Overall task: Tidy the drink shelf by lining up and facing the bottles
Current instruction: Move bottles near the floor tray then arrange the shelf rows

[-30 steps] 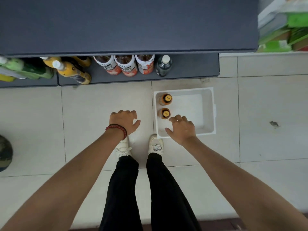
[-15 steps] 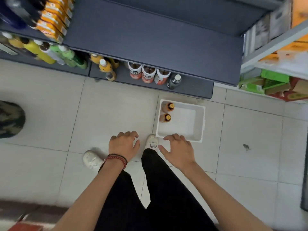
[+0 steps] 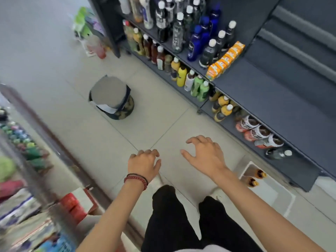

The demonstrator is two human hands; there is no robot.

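Head view only. Frame tilted, with motion blur over the left third. A rack of coloured goods (image 3: 21, 160) there is smeared and nothing on it can be identified.

Drink shelf (image 3: 272, 91): dark grey sheet metal, runs diagonally down the right side. Upper tiers are cut off at the top edge.

- Bottom tier, front edge: three red-and-white labelled bottles (image 3: 254, 130) with dark contents lean side by side. Label print is dark characters, not legible.
- Toward the shelf's right end: one clear bottle with a white cap (image 3: 279, 153), tilted.
- Further left: orange-juice bottles (image 3: 222, 109) in a loose cluster, then green bottles (image 3: 199, 88).
- Tier above: blue bottles (image 3: 195, 41) and a row of orange cartons (image 3: 226, 58) along the front edge. Writing unreadable.

White plastic bin (image 3: 280, 199) sits on the floor tiles beside the shelf's right end, partly covered by the right forearm. Two small amber bottles with yellow caps (image 3: 260, 174) stand in the corner nearest the shelf.

Left hand (image 3: 143, 163) has a red bead bracelet (image 3: 136, 179) at the wrist. It and the right hand (image 3: 205, 155) are palm down over the floor, fingers spread, loosely curled, holding nothing, well apart from every bottle.

A round object with a camouflage side and grey top (image 3: 112, 99) is on the floor; cannot tell what it is. White shoe (image 3: 217, 194) is mostly hidden.
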